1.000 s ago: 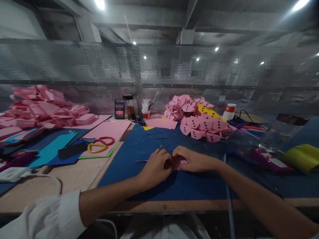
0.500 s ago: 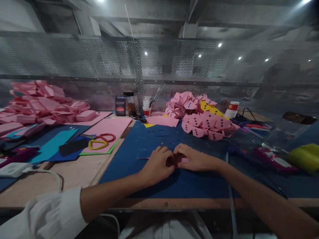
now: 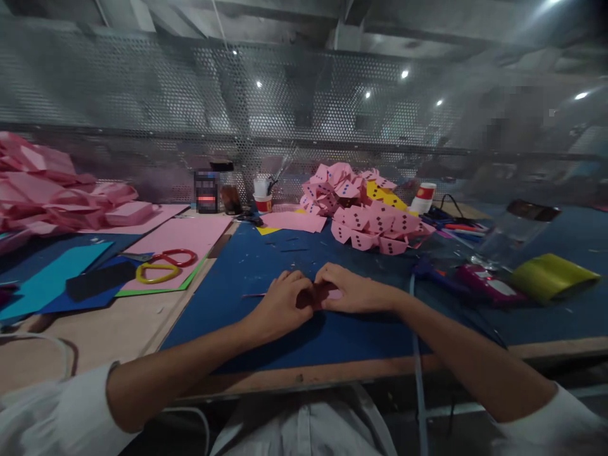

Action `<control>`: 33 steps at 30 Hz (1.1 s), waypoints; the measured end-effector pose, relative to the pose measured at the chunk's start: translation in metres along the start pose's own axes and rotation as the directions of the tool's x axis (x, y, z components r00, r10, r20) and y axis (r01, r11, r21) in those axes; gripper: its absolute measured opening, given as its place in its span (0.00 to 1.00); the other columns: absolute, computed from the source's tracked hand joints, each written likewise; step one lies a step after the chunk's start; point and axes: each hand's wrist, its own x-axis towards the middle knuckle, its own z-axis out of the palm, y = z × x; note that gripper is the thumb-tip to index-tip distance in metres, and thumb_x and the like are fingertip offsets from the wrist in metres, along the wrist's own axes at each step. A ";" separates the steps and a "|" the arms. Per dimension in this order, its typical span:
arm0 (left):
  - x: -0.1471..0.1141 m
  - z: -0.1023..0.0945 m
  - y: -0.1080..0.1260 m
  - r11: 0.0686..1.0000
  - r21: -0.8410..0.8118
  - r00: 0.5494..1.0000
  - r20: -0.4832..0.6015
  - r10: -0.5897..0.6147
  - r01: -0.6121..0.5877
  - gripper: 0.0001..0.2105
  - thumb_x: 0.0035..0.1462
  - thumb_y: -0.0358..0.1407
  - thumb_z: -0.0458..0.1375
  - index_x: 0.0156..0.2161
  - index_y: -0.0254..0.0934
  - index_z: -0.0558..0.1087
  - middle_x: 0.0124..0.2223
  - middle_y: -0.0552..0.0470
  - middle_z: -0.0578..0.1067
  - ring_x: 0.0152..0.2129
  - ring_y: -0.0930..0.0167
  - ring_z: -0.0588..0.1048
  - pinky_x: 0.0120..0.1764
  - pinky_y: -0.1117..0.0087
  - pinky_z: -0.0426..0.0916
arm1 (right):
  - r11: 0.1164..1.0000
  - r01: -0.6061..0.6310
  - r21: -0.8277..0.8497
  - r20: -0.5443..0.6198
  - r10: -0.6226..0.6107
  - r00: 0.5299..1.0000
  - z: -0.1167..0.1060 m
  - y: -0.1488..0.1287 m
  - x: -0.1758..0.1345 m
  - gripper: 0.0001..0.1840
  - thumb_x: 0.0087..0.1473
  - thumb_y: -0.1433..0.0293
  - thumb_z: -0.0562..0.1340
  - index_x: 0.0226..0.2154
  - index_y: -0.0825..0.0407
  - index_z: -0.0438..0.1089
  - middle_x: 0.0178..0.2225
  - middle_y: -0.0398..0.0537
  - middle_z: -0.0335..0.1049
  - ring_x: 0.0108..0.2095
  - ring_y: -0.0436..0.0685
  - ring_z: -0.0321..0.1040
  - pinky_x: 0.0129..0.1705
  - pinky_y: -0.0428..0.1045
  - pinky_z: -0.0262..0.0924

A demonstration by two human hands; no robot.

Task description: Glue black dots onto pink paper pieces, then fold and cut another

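Over the blue mat, my left hand and my right hand meet fingertip to fingertip. Both have curled fingers and pinch a small piece of pink paper, which shows under my right palm; most of it is hidden by the fingers. A thin pinkish strip lies on the mat just left of my left hand. Beyond my hands, folded pink paper pieces with dark diamond dots are heaped, with a yellow dotted piece among them.
Scissors with red and yellow handles lie on pink sheets at left, near a large pink paper pile. Paper cups, a clear jar, a magenta tool and a yellow roll stand or lie right. A cable crosses the front edge.
The view has turned right and slightly down, so everything sits further left and higher in the picture. Both hands keep nearly the same pose around the pink paper.
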 end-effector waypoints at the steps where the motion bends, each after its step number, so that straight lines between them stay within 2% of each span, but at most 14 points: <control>1: 0.000 -0.001 -0.001 1.000 -0.006 1.000 0.007 0.004 -0.004 0.08 0.52 0.27 0.58 0.35 0.40 0.76 0.40 0.51 0.76 0.40 0.62 0.71 0.47 0.59 0.63 | 1.000 0.001 -0.003 0.000 -0.001 1.000 0.000 0.000 0.000 0.14 0.57 0.67 0.68 0.46 0.52 0.70 0.49 0.52 0.67 0.52 0.62 0.66 0.58 0.59 0.61; 11: -0.001 -0.009 -0.006 0.998 -0.045 0.996 0.065 0.056 -0.053 0.11 0.48 0.24 0.56 0.37 0.40 0.73 0.41 0.52 0.76 0.42 0.63 0.72 0.52 0.57 0.62 | 1.000 0.026 -0.010 0.006 -0.026 1.000 -0.002 -0.001 0.001 0.13 0.57 0.69 0.68 0.45 0.53 0.71 0.48 0.52 0.68 0.51 0.61 0.66 0.57 0.58 0.61; 15: -0.004 -0.016 -0.005 0.997 -0.052 0.990 0.120 0.069 -0.063 0.12 0.48 0.24 0.54 0.38 0.40 0.72 0.43 0.50 0.75 0.43 0.62 0.70 0.50 0.58 0.64 | 1.000 0.024 0.001 0.018 -0.024 1.000 -0.005 -0.004 0.000 0.14 0.57 0.69 0.68 0.46 0.53 0.71 0.49 0.52 0.68 0.52 0.61 0.66 0.58 0.59 0.60; 20: -0.006 -0.020 -0.006 0.994 -0.067 0.986 0.137 0.098 -0.090 0.15 0.48 0.23 0.52 0.41 0.40 0.69 0.43 0.51 0.74 0.42 0.62 0.70 0.48 0.60 0.65 | 0.999 0.038 0.007 0.017 -0.038 0.999 -0.006 -0.004 0.001 0.15 0.56 0.71 0.67 0.46 0.53 0.71 0.49 0.53 0.69 0.52 0.62 0.66 0.59 0.60 0.59; 25: -0.006 -0.027 -0.006 0.989 -0.112 0.974 0.195 0.116 -0.095 0.14 0.48 0.23 0.50 0.40 0.40 0.67 0.43 0.51 0.73 0.43 0.63 0.69 0.50 0.61 0.65 | 1.000 0.023 0.005 0.023 -0.023 0.999 -0.004 -0.002 0.003 0.17 0.55 0.70 0.67 0.48 0.54 0.71 0.49 0.53 0.68 0.53 0.62 0.66 0.59 0.60 0.59; 33: -0.010 -0.028 -0.012 0.984 -0.130 0.964 0.222 0.146 -0.119 0.18 0.47 0.22 0.50 0.42 0.41 0.69 0.48 0.51 0.72 0.48 0.63 0.67 0.52 0.60 0.63 | 1.000 0.019 0.004 0.047 -0.019 0.999 -0.008 -0.003 0.002 0.20 0.51 0.74 0.65 0.48 0.53 0.72 0.50 0.52 0.68 0.53 0.62 0.66 0.60 0.60 0.59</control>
